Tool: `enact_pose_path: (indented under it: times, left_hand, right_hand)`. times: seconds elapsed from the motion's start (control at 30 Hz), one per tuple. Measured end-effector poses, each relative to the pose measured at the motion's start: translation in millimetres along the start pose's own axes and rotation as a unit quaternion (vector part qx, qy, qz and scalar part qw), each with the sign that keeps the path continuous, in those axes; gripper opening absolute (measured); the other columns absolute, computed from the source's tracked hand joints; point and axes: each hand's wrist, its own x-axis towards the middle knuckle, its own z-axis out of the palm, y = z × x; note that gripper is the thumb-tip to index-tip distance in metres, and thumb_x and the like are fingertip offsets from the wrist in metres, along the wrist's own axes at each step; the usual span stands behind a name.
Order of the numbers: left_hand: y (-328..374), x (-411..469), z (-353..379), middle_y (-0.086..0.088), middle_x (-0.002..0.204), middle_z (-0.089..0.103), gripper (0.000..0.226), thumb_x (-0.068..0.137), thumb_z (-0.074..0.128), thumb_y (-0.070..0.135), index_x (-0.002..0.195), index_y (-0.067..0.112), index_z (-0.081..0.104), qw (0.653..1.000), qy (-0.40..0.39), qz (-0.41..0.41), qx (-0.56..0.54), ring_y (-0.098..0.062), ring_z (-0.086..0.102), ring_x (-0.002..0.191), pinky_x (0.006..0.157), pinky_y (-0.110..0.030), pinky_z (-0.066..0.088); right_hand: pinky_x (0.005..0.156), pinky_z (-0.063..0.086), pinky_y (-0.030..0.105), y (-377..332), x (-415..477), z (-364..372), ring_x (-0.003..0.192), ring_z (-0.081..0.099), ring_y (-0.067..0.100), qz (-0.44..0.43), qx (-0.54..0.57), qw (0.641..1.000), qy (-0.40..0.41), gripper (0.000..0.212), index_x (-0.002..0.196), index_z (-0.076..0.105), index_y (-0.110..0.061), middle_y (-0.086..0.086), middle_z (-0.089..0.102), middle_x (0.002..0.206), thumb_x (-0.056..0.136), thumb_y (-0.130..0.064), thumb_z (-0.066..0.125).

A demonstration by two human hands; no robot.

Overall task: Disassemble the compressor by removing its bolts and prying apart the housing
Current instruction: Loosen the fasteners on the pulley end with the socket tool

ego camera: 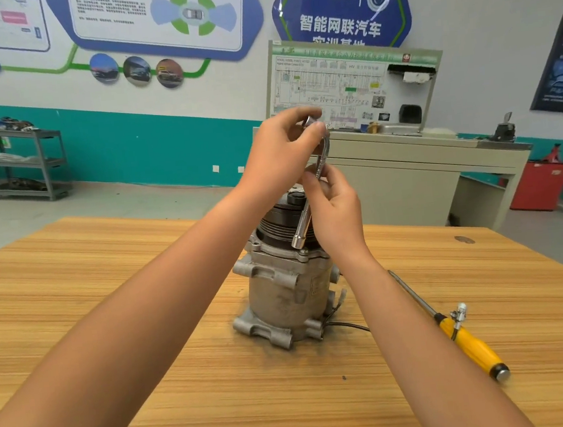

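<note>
A grey metal compressor (286, 293) stands upright on the wooden table (143, 295), its black pulley on top. A chrome L-shaped socket wrench (303, 226) slants down, its lower end close above a bolt (303, 252) on the upper flange. My left hand (280, 148) grips the wrench's bent upper end. Lower down, my right hand (333, 208) pinches the wrench's shaft just under the bend.
A yellow-handled screwdriver (471, 343) lies on the table to the right of the compressor, with a small metal fitting on its handle. A black wire runs out from the compressor's base. Behind the table stand a beige training bench and a grey shelf cart.
</note>
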Motion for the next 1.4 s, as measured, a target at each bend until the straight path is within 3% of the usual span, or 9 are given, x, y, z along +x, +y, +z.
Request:
enact_pose_path:
  times: [0.2, 0.33, 0.5, 0.8, 0.9, 0.97, 1.13, 1.23, 1.4]
  left_hand:
    - [-10.3, -0.5, -6.5, 0.002, 0.083, 0.067, 0.009, 0.094, 0.054, 0.013, 0.098, 0.015, 0.061, 0.998, 0.015, -0.020, -0.057, -0.003, 0.065, 0.067, 0.060, -0.021, 0.052]
    - [-9.3, -3.5, -9.7, 0.011, 0.077, 0.067, 0.011, 0.094, 0.054, 0.013, 0.090, 0.022, 0.060, 0.999, 0.011, 0.012, -0.040, 0.001, 0.065, 0.067, 0.062, -0.018, 0.052]
    - [-12.1, -2.5, -17.0, 0.004, 0.082, 0.067, 0.013, 0.094, 0.054, 0.014, 0.087, 0.023, 0.059, 0.999, 0.021, -0.005, -0.038, -0.003, 0.066, 0.070, 0.077, -0.036, 0.053]
    - [-19.3, -3.1, -24.2, 0.003, 0.082, 0.073, 0.015, 0.096, 0.046, 0.010, 0.088, 0.018, 0.056, 0.971, -0.061, -0.052, -0.227, -0.012, 0.068, 0.083, 0.077, -0.027, 0.050]
    - [-18.3, -1.9, -25.0, -0.001, 0.080, 0.073, 0.016, 0.096, 0.043, 0.008, 0.090, 0.015, 0.057, 0.957, -0.099, -0.064, -0.264, -0.016, 0.069, 0.078, 0.072, -0.027, 0.053]
    - [-17.1, -0.4, -20.8, -0.001, 0.076, 0.072, 0.017, 0.096, 0.042, 0.008, 0.091, 0.014, 0.057, 0.953, -0.110, -0.074, -0.273, -0.016, 0.068, 0.072, 0.067, -0.026, 0.054]
    - [-14.9, 2.7, -10.4, 0.000, 0.074, 0.071, 0.016, 0.097, 0.043, 0.009, 0.093, 0.014, 0.058, 0.946, -0.116, -0.096, -0.286, -0.014, 0.068, 0.068, 0.063, -0.023, 0.054]
    - [-14.1, 0.3, -8.0, 0.003, 0.079, 0.072, 0.013, 0.093, 0.052, 0.010, 0.086, 0.019, 0.058, 0.980, -0.045, -0.054, -0.184, -0.009, 0.067, 0.072, 0.066, -0.020, 0.053]
    - [-8.0, -10.6, -1.5, 0.004, 0.072, 0.064, 0.012, 0.087, 0.062, 0.009, 0.080, 0.018, 0.058, 0.993, 0.086, 0.075, 0.024, -0.006, 0.060, 0.066, 0.067, -0.023, 0.049]
  right_hand:
    - [0.093, 0.040, 0.049, 1.3, 2.0, -2.4, 0.097, 0.058, 0.029, -0.014, -0.016, 1.000, -0.012, 0.022, 0.084, 0.054, -0.039, -0.010, 0.067, 0.081, 0.096, -0.021, 0.047]
    - [0.084, 0.047, 0.029, 4.6, 0.8, -4.9, 0.095, 0.061, 0.011, -0.006, -0.010, 0.999, -0.042, 0.020, 0.085, 0.057, -0.035, -0.015, 0.067, 0.086, 0.097, -0.023, 0.046]
    - [0.069, 0.043, 0.007, 2.2, 4.9, -5.1, 0.079, 0.059, -0.009, 0.025, -0.008, 0.996, -0.088, 0.024, 0.079, 0.060, -0.033, -0.013, 0.068, 0.084, 0.096, -0.024, 0.047]
    - [0.079, 0.047, 0.015, 2.6, -0.7, -9.4, 0.087, 0.061, -0.002, 0.014, 0.032, 0.993, -0.112, 0.020, 0.087, 0.063, -0.033, -0.014, 0.068, 0.085, 0.095, -0.020, 0.050]
    - [0.096, 0.044, 0.031, 5.4, -4.4, -11.4, 0.118, 0.051, 0.009, 0.027, 0.024, 0.993, -0.113, 0.015, 0.094, 0.065, -0.028, 0.003, 0.066, 0.113, 0.094, -0.021, 0.052]
    - [0.100, 0.040, 0.028, 5.5, -5.6, -13.2, 0.126, 0.043, 0.009, 0.031, 0.015, 0.994, -0.103, 0.016, 0.101, 0.066, -0.026, 0.006, 0.059, 0.126, 0.093, -0.021, 0.054]
    - [0.079, 0.036, 0.001, 3.5, -7.0, -19.8, 0.093, 0.050, -0.016, -0.010, -0.035, 0.996, -0.082, 0.018, 0.103, 0.069, -0.023, -0.014, 0.062, 0.106, 0.089, -0.017, 0.060]
    - [0.096, 0.039, 0.023, 9.4, -10.1, -20.2, 0.102, 0.053, -0.001, -0.035, -0.129, 0.991, 0.015, 0.023, 0.102, 0.068, -0.015, -0.008, 0.064, 0.108, 0.081, -0.025, 0.069]
    - [0.094, 0.041, 0.045, 7.0, -13.7, -16.4, 0.102, 0.057, 0.015, -0.072, -0.153, 0.984, 0.057, 0.016, 0.084, 0.070, -0.008, 0.000, 0.065, 0.101, 0.078, -0.023, 0.073]
